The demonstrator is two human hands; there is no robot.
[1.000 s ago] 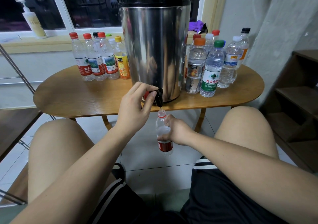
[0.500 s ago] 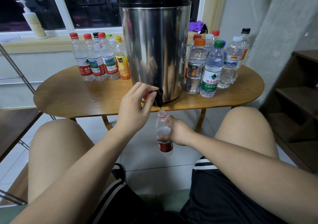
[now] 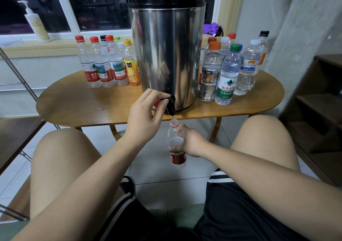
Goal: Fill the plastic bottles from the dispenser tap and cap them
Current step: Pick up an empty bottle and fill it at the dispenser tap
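Pinches the black tap (image 3: 171,105) lever between thumb and curled fingers of the left grip (image 3: 146,116), knuckles up, at the near edge of the table (image 3: 83,109). Wraps the right grip (image 3: 191,141) round the middle of the plastic bottle (image 3: 178,159), fingers curled about the clear wall just above the red label. Holds the bottle upright and uncapped below the table edge, above the tiled floor (image 3: 162,174), with the open neck directly under the tap spout and just short of touching it. Inside the bottle, a pale water surface above the label. Behind the tap, on the table: the dispenser (image 3: 166,55), a tall steel cylinder with a black lid. Left of the dispenser, well apart from the grips: a cluster of capped, empty-looking bottles (image 3: 103,64), mostly red caps, one yellow. Right of the dispenser: a second cluster of capped bottles filled with water (image 3: 228,72), with orange, green, white, red and black caps. Beyond the table, on the window sill: a pump bottle (image 3: 37,25) at far left and a purple cloth (image 3: 211,27) at right. At the right edge, a dark wooden shelf (image 3: 318,101). In the foreground, two bare knees and black shorts with white stripes.
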